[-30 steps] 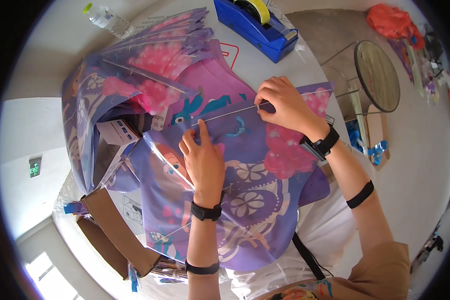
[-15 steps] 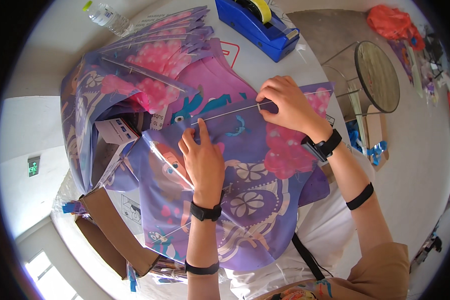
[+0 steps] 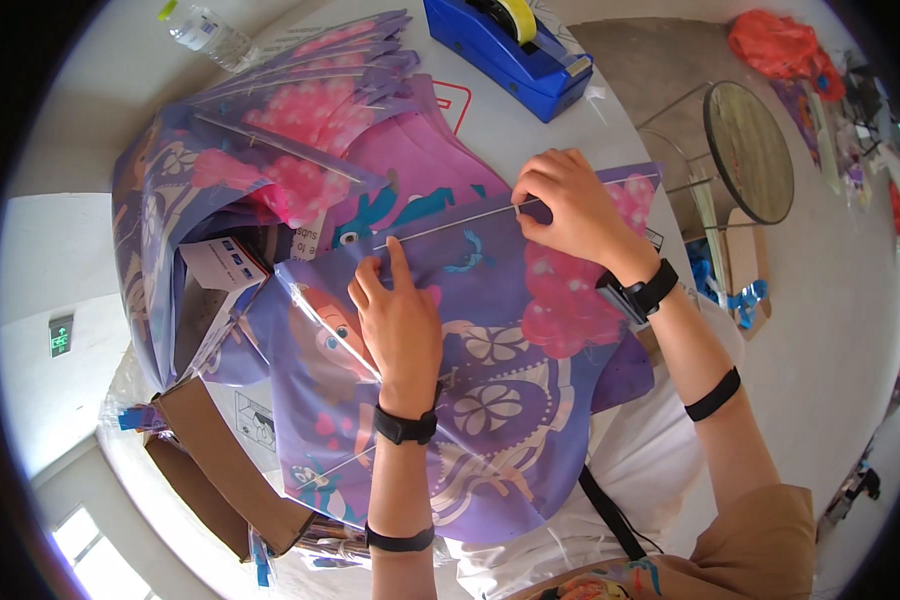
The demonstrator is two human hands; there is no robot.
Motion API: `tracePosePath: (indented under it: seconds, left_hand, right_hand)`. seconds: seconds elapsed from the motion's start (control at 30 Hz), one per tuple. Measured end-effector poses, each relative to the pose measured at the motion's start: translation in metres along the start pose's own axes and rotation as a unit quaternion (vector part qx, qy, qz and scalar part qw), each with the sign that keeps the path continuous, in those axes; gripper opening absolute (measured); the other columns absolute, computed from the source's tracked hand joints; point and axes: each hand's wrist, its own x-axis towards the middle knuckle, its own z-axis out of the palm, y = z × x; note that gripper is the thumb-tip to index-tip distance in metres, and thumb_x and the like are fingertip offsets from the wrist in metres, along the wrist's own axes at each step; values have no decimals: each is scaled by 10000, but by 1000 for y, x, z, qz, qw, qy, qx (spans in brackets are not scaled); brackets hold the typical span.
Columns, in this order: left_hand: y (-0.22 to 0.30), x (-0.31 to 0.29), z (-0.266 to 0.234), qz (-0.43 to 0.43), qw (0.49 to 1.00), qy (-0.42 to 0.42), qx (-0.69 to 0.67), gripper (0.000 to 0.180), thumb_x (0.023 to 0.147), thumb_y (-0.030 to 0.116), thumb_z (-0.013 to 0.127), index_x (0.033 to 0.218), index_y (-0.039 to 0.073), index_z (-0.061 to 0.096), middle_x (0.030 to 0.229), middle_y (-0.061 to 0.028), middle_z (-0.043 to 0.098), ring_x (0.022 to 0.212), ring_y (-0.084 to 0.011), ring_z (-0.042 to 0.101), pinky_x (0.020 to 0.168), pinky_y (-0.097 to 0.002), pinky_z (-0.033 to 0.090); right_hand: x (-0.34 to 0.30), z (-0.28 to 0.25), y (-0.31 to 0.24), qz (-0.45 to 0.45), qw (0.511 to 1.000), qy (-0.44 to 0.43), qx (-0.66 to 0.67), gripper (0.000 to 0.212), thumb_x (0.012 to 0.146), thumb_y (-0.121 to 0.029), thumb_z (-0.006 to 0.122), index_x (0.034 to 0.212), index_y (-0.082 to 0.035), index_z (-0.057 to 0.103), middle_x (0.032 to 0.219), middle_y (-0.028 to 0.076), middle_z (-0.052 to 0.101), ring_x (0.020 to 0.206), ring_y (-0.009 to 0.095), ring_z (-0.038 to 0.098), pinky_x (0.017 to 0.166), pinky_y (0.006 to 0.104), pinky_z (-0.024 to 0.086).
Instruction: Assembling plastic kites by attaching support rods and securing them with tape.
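A purple kite, thin printed fabric with a cartoon figure and pink balloon-like shapes, lies spread in front of me and hangs over my lap. Along its far edge runs a slim white rod. My right hand is closed in a pinch on this rod, thumb against fingers, right of the middle. My left hand rests flat on the fabric, its index finger stretched out to the rod's left part and the other fingers loosely bent. Another white rod slants down the kite's left side, partly under my left hand.
More folded kites with rods are piled at the far left, around an open carton. A blue tape dispenser and a water bottle stand at the back. A round stool is to the right, a brown cardboard box lower left.
Both hands keep their places on the rod and fabric. The whole view has shifted slightly, with everything a little further left in the picture.
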Motion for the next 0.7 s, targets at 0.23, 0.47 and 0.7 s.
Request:
tracePosePath:
  seconds: [0.23, 0.47, 0.7]
  left_hand:
    - [1, 1, 0, -10, 1000, -6, -9, 567, 807, 30, 603, 1363, -6, 495, 1205, -189, 465, 1083, -359, 481, 875, -426, 473]
    - [4, 1, -2, -14, 1000, -9, -7, 570, 811, 35, 605, 1368, -2, 491, 1219, -194, 459, 1090, -365, 476, 874, -431, 473]
    - [3, 1, -1, -17, 1000, -13, -4, 562, 819, 33, 596, 1369, -1, 490, 1226, -198, 456, 1094, -369, 472, 876, -432, 472]
  right_hand:
    - [-2, -2, 3, 8, 1000, -7, 15, 187, 665, -85, 745, 778, -118, 600, 862, 10, 589, 902, 211, 562, 873, 344, 408]
    - [-4, -3, 3, 12, 1000, -12, 22, 185, 680, -85, 739, 801, -112, 602, 868, 16, 592, 908, 216, 562, 871, 348, 407]
    - [-7, -4, 1, 24, 999, 14, 18, 257, 687, -106, 744, 901, -109, 601, 911, 29, 599, 931, 233, 562, 870, 359, 405]
